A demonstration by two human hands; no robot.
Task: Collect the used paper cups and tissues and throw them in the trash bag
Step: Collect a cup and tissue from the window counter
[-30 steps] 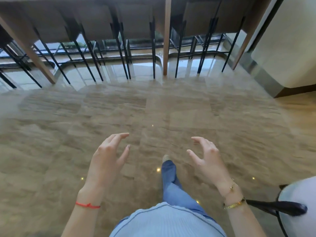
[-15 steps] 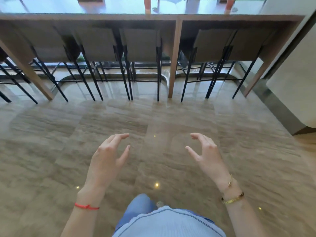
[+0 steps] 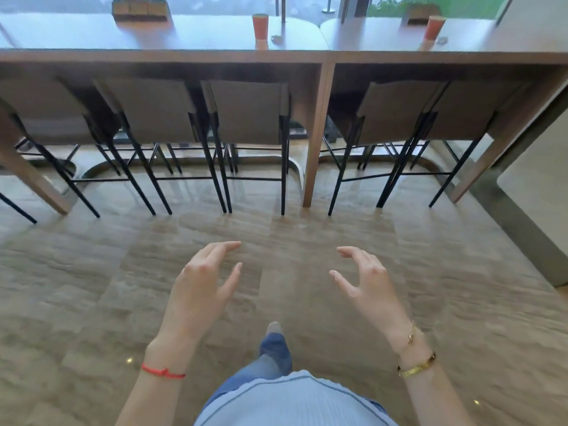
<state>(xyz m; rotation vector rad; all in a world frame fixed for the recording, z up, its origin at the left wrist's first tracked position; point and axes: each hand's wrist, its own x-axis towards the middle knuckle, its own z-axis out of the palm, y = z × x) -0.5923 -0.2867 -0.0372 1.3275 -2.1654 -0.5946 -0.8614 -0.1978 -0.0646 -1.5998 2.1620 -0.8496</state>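
Above a polished beige stone floor (image 3: 92,287), the left hand (image 3: 199,290) and right hand (image 3: 368,284) hover empty, fingers loosely spread. Two orange paper cups stand on the long wooden counter (image 3: 184,53), one (image 3: 260,27) near its middle, another (image 3: 434,28) toward its right end, behind tucked-in brown stools (image 3: 249,112).

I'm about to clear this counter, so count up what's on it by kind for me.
Orange paper cups: 2, one near the middle and one to the right
Small crumpled bits, likely tissues: 2, one beside each cup
Wooden boxes: 2
Total: 6
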